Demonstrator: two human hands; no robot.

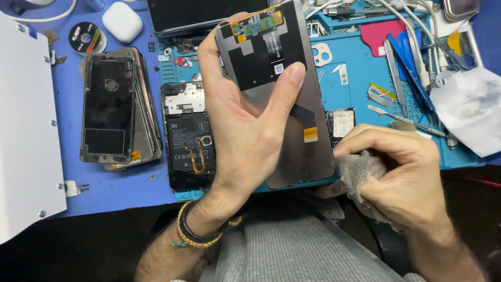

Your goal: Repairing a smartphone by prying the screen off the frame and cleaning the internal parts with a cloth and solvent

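**Phone screen panel held up, cloth at its lower edge**

The left hand (245,130) grips a phone display panel (292,151), back side toward the camera, thumb pressed on the dark upper part and fingers wrapped round the left edge. The panel stands tilted above the worktop (112,185), its top leaning right. A green-and-gold circuit strip (258,22) runs across its upper end, and a black flex cable with an orange tip (308,125) hangs down its right side. The wrist wears braided bracelets (195,235).

The right hand (404,167) is closed round a grey cloth (357,172), which touches the panel's lower right corner.

Just behind the left hand an opened phone body (188,136) lies flat on the blue repair mat (352,86), its battery and a small orange flex exposed. Left of it a stack of phone back covers and screens (117,109) rests on the worktop. Near the far edge sit a white earbud case (121,21) and a reel of solder wire (86,37). To the right, tweezers (407,121), blue pry tools (409,60) and a crumpled white wipe (469,109) lie on the mat. A white board (23,130) covers the left side.
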